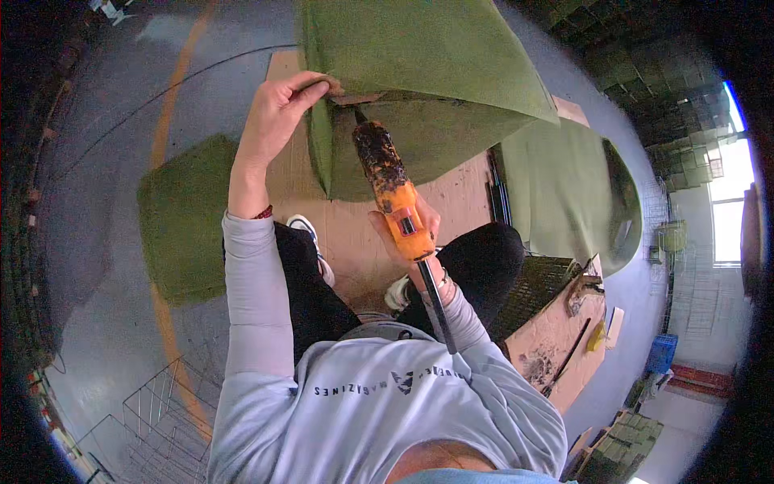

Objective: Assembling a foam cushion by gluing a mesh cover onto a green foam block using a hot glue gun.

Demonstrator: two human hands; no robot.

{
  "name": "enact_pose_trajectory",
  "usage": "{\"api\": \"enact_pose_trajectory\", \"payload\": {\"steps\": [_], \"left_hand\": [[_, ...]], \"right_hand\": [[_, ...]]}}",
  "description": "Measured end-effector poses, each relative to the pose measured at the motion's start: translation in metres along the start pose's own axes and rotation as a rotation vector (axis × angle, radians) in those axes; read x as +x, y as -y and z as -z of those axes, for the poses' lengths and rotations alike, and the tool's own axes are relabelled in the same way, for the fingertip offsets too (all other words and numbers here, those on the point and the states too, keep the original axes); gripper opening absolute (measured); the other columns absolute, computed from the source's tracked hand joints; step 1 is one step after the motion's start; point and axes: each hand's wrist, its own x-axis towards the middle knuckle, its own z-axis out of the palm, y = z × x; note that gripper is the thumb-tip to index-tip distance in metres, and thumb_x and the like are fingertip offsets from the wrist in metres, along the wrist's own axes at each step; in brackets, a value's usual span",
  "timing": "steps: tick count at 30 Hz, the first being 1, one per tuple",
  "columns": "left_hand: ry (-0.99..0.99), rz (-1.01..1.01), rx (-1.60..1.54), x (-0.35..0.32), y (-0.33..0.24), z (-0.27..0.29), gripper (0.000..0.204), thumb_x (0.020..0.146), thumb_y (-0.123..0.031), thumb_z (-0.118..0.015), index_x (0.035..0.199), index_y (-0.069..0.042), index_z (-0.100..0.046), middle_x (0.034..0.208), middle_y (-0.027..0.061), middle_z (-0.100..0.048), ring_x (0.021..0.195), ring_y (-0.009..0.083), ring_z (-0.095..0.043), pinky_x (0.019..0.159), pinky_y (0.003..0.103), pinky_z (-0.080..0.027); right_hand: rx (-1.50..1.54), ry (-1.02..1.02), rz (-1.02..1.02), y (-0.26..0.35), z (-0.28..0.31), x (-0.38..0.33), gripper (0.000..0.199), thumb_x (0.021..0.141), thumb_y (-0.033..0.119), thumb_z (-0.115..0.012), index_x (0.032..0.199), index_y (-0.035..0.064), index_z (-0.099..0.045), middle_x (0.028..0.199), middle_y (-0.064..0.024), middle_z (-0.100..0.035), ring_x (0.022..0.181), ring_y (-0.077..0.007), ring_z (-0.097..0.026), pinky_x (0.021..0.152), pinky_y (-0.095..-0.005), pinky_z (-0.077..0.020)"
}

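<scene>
Gluing a green mat on a board.

The left hand pinches the lifted edge of the green mat, fingers closed on the fold. The right hand grips an orange glue gun, its soiled nozzle pointing up under the raised flap, near the left fingertips. The mat lies partly folded over on a wooden board on the grey floor, above the person's knees. A second green mat lies left of the board.

A plywood board on the grey floor carries green cushions.
</scene>
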Motion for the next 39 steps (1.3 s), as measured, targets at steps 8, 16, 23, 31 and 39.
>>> {"api": "enact_pose_trajectory", "payload": {"steps": [8,16,23,31,39], "left_hand": [[0.017,-0.007,-0.019,0.0,-0.008,0.0,0.021,0.088,-0.016,-0.054,0.094,0.0,-0.066,0.087,0.0014,-0.067,0.082,0.0064,-0.057,0.077,0.021,-0.043],[0.007,-0.021,0.019,0.0,-0.007,0.0,0.022,0.088,-0.018,-0.054,0.094,0.0,-0.065,0.086,0.0009,-0.067,0.081,0.0051,-0.057,0.074,0.02,-0.043],[0.023,-0.003,-0.003,0.001,-0.01,0.0,0.023,0.089,-0.018,-0.053,0.093,0.001,-0.065,0.086,0.0011,-0.066,0.082,0.0059,-0.058,0.074,0.02,-0.043],[0.018,-0.005,-0.022,0.001,-0.005,0.0,0.023,0.089,-0.018,-0.053,0.094,0.001,-0.065,0.087,0.0021,-0.066,0.082,0.0063,-0.058,0.076,0.021,-0.043],[0.022,-0.004,-0.035,-0.001,-0.009,0.003,0.022,0.088,-0.016,-0.054,0.096,0.001,-0.065,0.089,0.0017,-0.066,0.081,0.0054,-0.058,0.072,0.02,-0.044]], "right_hand": [[-0.009,0.001,-0.092,-0.006,0.003,-0.005,0.034,0.068,0.019,-0.073,0.094,0.0047,-0.057,0.084,-0.0107,-0.059,0.075,-0.0305,-0.059,0.064,-0.033,-0.0479],[-0.179,-0.051,-0.044,-0.015,0.003,-0.009,0.023,0.07,0.025,-0.071,0.082,0.011,-0.058,0.074,-0.0042,-0.06,0.066,-0.0255,-0.059,0.056,-0.0344,-0.0442],[-0.063,0.028,-0.126,-0.014,-0.002,-0.012,0.029,0.069,0.017,-0.071,0.091,0.0055,-0.058,0.084,-0.0089,-0.06,0.074,-0.0274,-0.06,0.064,-0.0312,-0.0481],[0.027,-0.003,0.013,0.001,-0.012,-0.002,0.03,0.069,0.018,-0.073,0.091,0.0045,-0.058,0.073,-0.0104,-0.055,0.065,-0.0284,-0.057,0.057,-0.0331,-0.0451],[0.034,-0.039,-0.109,-0.004,-0.001,-0.005,0.035,0.068,0.019,-0.074,0.095,0.0036,-0.058,0.082,-0.011,-0.061,0.068,-0.0266,-0.06,0.062,-0.0309,-0.0478]]}}
